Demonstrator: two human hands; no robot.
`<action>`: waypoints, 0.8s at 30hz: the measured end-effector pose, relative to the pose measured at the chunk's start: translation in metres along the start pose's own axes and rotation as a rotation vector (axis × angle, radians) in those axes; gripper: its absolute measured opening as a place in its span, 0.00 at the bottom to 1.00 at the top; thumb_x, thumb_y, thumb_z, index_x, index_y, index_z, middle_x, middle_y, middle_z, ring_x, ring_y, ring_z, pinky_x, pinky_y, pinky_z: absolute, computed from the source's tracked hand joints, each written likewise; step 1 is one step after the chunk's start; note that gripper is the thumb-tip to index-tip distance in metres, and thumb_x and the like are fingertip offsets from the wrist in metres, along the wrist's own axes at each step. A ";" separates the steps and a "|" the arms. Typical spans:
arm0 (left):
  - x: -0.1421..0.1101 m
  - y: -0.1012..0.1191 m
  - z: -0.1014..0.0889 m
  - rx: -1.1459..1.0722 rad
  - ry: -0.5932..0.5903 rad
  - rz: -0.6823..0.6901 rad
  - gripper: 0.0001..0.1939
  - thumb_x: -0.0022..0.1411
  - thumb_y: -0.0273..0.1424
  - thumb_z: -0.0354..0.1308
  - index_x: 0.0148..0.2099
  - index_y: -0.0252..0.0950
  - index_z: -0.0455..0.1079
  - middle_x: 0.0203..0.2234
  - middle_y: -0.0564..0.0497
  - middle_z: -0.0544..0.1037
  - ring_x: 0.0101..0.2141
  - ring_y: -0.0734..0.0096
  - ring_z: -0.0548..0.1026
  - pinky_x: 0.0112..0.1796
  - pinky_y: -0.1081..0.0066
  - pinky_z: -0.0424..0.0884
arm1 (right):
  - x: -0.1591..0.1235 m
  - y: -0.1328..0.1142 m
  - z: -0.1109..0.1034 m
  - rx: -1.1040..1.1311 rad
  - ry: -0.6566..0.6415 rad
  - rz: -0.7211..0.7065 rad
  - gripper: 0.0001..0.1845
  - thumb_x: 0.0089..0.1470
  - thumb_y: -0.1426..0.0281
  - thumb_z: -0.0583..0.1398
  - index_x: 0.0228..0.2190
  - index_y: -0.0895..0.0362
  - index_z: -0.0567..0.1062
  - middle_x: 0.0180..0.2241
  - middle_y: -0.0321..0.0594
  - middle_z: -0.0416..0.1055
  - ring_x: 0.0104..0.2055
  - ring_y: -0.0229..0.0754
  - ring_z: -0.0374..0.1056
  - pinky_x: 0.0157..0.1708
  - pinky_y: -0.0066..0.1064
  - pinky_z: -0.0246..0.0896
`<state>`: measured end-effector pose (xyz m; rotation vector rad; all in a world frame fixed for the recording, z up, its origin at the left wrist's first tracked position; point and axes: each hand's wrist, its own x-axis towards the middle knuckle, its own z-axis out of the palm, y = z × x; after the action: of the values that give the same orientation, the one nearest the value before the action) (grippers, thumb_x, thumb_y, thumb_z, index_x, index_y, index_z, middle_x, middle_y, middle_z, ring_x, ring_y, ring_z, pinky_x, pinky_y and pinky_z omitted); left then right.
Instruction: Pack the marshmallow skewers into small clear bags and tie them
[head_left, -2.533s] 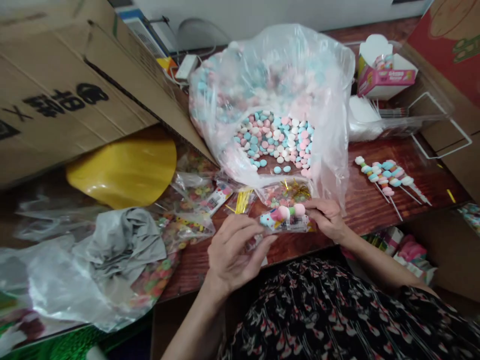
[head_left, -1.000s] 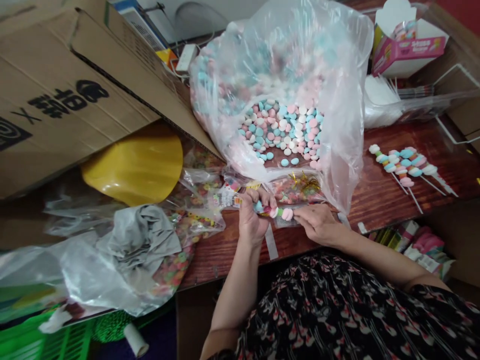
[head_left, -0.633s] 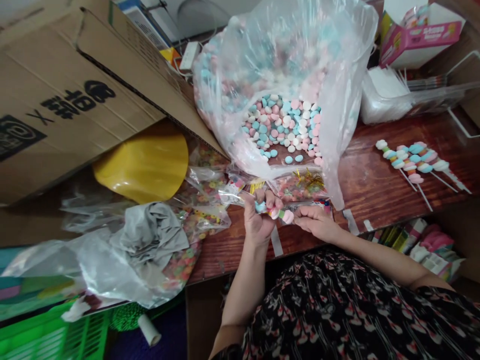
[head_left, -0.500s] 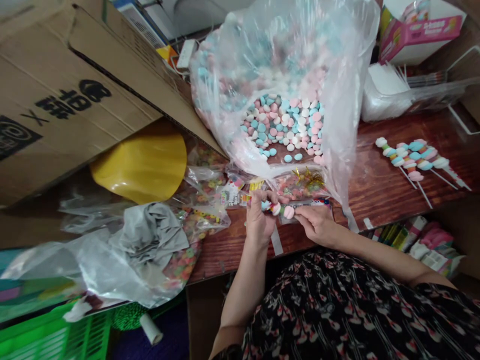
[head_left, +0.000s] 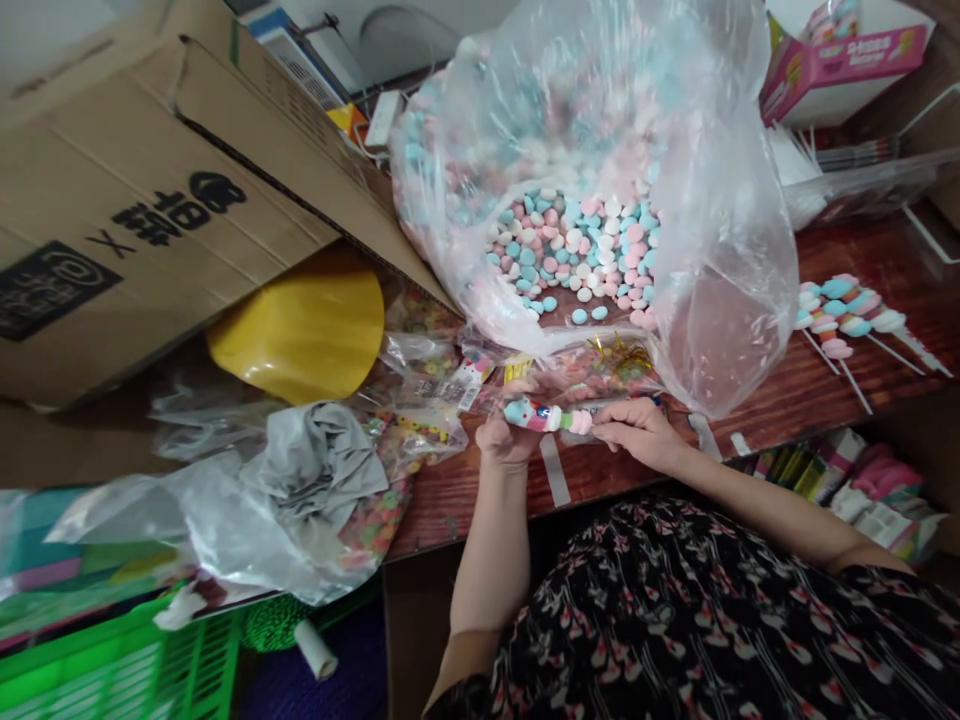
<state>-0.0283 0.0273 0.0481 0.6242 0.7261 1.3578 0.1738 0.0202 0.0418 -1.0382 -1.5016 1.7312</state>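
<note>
A candy skewer of blue, white, green and pink pieces is held level between my two hands, over the front of the table. My left hand holds its left end, the thumb bent to the side and the other fingers mostly hidden behind the candies. At the right end, by the pink piece, my right hand pinches the stick between thumb and fingers. Just beyond lies a flat bag of ring candies with gold ties. Behind it, a large clear plastic bag gapes over loose pastel candies.
Several finished-looking candy skewers lie on the wooden table at right. A cardboard box, yellow sheet and grey cloth crowd the left. A pink-and-white box stands back right. Green basket sits below left.
My left thumb and fingers have moved off the front of the skewer, so more of its candies show. The plastic bag's right side has spread outward. The view has shifted slightly.
</note>
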 end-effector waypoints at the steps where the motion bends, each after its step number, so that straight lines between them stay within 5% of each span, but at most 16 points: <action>1: 0.002 0.000 -0.001 0.000 0.019 0.014 0.27 0.28 0.51 0.73 0.30 0.41 0.72 0.33 0.47 0.77 0.49 0.43 0.74 0.49 0.44 0.68 | 0.000 0.000 0.002 0.030 0.012 0.008 0.15 0.53 0.63 0.60 0.20 0.58 0.72 0.16 0.30 0.63 0.20 0.31 0.56 0.25 0.25 0.50; 7: 0.004 -0.002 0.023 0.038 0.099 0.007 0.26 0.43 0.48 0.70 0.21 0.36 0.60 0.23 0.52 0.72 0.33 0.61 0.76 0.40 0.58 0.74 | -0.003 0.004 0.007 -0.048 0.171 -0.090 0.12 0.55 0.66 0.58 0.24 0.57 0.75 0.19 0.32 0.67 0.23 0.33 0.60 0.27 0.26 0.53; 15: 0.006 -0.007 0.046 -0.287 0.452 -0.005 0.24 0.55 0.51 0.62 0.26 0.36 0.64 0.23 0.56 0.73 0.29 0.72 0.76 0.41 0.64 0.76 | -0.004 0.014 0.012 -0.984 0.266 -0.778 0.15 0.59 0.77 0.50 0.37 0.61 0.77 0.22 0.39 0.65 0.25 0.38 0.57 0.28 0.32 0.48; 24: -0.002 -0.012 0.045 -0.186 0.336 -0.093 0.29 0.52 0.58 0.59 0.26 0.35 0.64 0.23 0.52 0.75 0.32 0.61 0.79 0.38 0.59 0.77 | 0.003 0.012 -0.002 -1.068 0.229 -0.641 0.13 0.58 0.78 0.49 0.33 0.59 0.74 0.25 0.39 0.64 0.27 0.38 0.56 0.29 0.31 0.48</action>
<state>0.0139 0.0247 0.0674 0.2129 0.8729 1.4404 0.1743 0.0215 0.0290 -0.9780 -2.2968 0.2918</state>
